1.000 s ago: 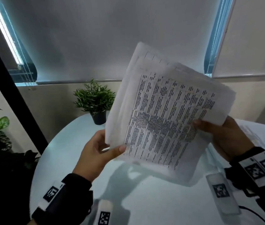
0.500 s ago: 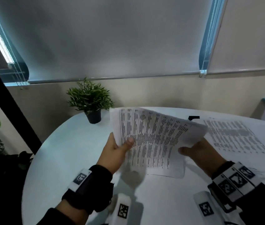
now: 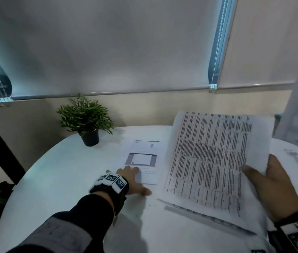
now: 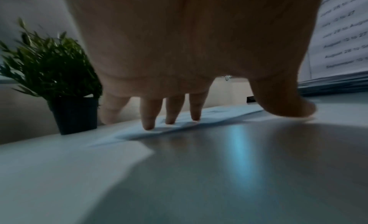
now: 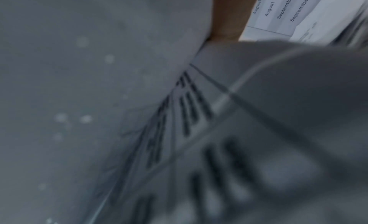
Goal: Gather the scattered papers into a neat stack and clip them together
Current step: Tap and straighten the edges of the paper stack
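Head view: left hand (image 3: 133, 181) reaches far across the table (image 3: 67, 179), spread fingers (image 4: 148, 117) pressing a loose sheet (image 3: 142, 159). Right hand (image 3: 272, 187) pinches the tilted paper stack (image 3: 212, 157), thumb on top.

Blurred printed sheets (image 5: 199, 117) fill the view — a finger (image 5: 227, 19) beside a page listing dates (image 5: 278, 7).

Bare table (image 3: 67, 181) left of loose sheet (image 3: 144, 156); potted plant (image 3: 87, 123) behind.

A round white table (image 3: 57, 172) holds a small potted plant (image 3: 86, 121); grey roller blinds (image 3: 108, 44) cover the windows behind.
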The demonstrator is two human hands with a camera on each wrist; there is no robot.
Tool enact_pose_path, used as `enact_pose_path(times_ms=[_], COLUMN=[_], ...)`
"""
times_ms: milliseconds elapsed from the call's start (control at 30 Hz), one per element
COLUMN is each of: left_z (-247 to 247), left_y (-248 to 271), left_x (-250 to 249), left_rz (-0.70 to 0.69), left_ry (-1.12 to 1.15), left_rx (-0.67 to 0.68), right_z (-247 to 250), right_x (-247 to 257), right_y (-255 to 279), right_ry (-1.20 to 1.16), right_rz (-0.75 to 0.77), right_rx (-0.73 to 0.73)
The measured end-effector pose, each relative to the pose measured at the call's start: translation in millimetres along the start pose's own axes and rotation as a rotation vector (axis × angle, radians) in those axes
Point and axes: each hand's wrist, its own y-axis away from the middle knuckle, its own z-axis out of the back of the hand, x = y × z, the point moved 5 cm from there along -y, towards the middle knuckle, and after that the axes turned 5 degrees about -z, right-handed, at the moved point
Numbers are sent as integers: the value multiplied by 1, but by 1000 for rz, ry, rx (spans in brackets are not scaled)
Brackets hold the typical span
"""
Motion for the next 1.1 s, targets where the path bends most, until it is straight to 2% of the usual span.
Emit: enact_pose_path(times_ms=[100,300,367,467,533,567,633,667,800,900,1000,1033,1100], left_z=[5,21,32,61,73,75,68,60,30,20,18,20,31], left_y=[7,33,39,53,66,74,93,101,115,124,127,128,127], left_x=[-8,-36,-32,-15,-21,-30,-58,-70,-108,-121,-116,-112,-96], left_rz=[45,-146,-104,12,-68,-165,-435,-550,-812,-983,-1040,-1010,-841], left_ry=[-139,-346,-309,-52,-56,-70,-73,-78,-130,-19,36,67,272], left_rx=[-34,-139,-199,-413,-544,-572,-541,-490,-316,-259,-260,-259,-269], right_z=[0,-13,-16,-26,-35,-42,-56,-62,-80,-89,-87,-82,-71], right_x=[-9,-17,-20,-27,-32,-32,-28,-27,-16,-20,-16,-13,-3], right_y=[0,-2,1,10,15,18,22,23,37,46,46,43,37], right_ry=[9,-12,-18,26,117,195,293,263,-17,-17,-40,-32,-57], right_rz=[-37,-149,-198,-270,-254,-231,-234,-258,-527,-601,-461,-382,-237], right_rx=[23,43,43,124,194,239,318,333,365,479,463,423,334])
